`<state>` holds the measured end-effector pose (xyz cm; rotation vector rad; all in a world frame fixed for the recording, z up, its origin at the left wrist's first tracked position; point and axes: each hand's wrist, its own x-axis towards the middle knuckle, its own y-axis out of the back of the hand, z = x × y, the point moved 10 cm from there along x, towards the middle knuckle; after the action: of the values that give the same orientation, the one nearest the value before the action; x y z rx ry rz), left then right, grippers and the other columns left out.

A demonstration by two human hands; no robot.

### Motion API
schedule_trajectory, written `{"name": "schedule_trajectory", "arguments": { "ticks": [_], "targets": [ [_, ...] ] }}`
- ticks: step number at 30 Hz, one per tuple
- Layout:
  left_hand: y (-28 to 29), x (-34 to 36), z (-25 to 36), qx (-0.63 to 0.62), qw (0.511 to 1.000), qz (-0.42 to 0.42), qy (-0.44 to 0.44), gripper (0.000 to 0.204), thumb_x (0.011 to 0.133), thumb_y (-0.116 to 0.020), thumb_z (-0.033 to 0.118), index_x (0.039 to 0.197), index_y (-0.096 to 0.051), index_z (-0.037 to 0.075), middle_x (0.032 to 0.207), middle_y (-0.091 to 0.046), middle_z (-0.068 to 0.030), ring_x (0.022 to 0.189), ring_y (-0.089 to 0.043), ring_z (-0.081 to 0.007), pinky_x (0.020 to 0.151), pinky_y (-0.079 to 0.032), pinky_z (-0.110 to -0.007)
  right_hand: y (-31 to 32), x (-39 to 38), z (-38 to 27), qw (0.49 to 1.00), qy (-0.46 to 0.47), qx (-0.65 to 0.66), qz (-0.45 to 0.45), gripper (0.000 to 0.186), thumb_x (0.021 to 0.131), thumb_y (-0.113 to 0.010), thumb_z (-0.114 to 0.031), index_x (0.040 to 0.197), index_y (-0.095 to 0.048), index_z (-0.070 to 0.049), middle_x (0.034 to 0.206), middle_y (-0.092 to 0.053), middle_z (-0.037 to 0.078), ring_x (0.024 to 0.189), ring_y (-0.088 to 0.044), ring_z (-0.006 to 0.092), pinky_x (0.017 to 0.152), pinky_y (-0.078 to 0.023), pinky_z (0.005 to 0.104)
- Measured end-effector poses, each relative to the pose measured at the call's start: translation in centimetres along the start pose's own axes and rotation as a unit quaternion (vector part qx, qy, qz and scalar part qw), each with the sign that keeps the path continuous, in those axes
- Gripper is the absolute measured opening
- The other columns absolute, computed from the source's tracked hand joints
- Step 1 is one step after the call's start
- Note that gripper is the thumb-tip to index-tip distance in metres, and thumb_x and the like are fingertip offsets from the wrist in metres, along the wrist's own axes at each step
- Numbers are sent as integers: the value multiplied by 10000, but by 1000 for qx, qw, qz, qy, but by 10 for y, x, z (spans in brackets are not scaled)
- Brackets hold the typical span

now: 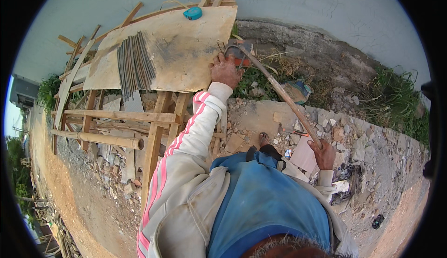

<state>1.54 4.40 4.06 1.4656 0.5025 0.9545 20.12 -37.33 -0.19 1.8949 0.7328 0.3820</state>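
My left hand (226,71) is at the right edge of the wooden board, its fingers curled around a thin bent metal rod (220,46), partly hidden by them. Just beyond the fingers sits a dark metal plate (247,47) with an orange-red part (242,63) below it. My right hand (322,154), low on the right, grips the near end of a long rusty bar (284,95). The bar slants up and left, its far end over the metal plate. A bundle of thin metal rods (135,65) lies on the board, left of my left hand.
The stained wooden board (186,53) rests on a timber frame (160,118). A teal tape measure (193,13) lies near its far edge. A bamboo pole (102,138) runs along the left. Broken rubble (358,141), a flat tile (305,155) and an orange-handled tool (292,130) lie on the ground.
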Motion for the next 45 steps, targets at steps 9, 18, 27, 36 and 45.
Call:
{"name": "schedule_trajectory", "arguments": {
  "ticks": [9,18,27,36,45],
  "targets": [
    [-7,19,-14,-469,867,-104,131,690,767,-795,334,1335,-489,88,1174,-597,-173,1073,-601,-331,929,-481,-486,-37,121,-26,925,119,359,-44,425,850,-782,-357,728,-546,-24,573,-430,5,544,-396,137,508,-363,330],
    [8,10,5,-853,509,52,100,845,832,-784,293,1501,-292,132,1322,-529,-143,1191,-575,-282,974,-514,-452,-84,211,-172,847,206,436,-225,460,910,-708,-442,1048,-693,-4,737,-616,25,659,-557,111,608,-446,280],
    [-39,20,-7,-881,386,163,221,573,1004,-550,360,1465,-335,95,1386,-459,-173,1204,-541,-307,963,-519,-431,-121,235,-249,790,210,446,-364,452,930,-695,-375,1130,-666,29,775,-680,91,670,-650,154,605,-525,295],
    [-45,20,-27,-866,400,170,247,555,1038,-469,378,1445,-338,24,1378,-442,-199,1255,-504,-330,1055,-473,-429,-104,278,-254,892,290,260,-231,377,931,-698,-356,1001,-671,13,681,-615,34,553,-554,109,526,-470,307],
    [-54,24,-33,-827,468,166,265,445,1004,-559,323,1293,-511,-12,1133,-624,-151,1011,-642,-284,876,-549,-387,-124,264,-256,818,221,388,-362,297,930,-696,-306,893,-650,-15,591,-580,19,479,-518,106,476,-437,296]
  ]
}}
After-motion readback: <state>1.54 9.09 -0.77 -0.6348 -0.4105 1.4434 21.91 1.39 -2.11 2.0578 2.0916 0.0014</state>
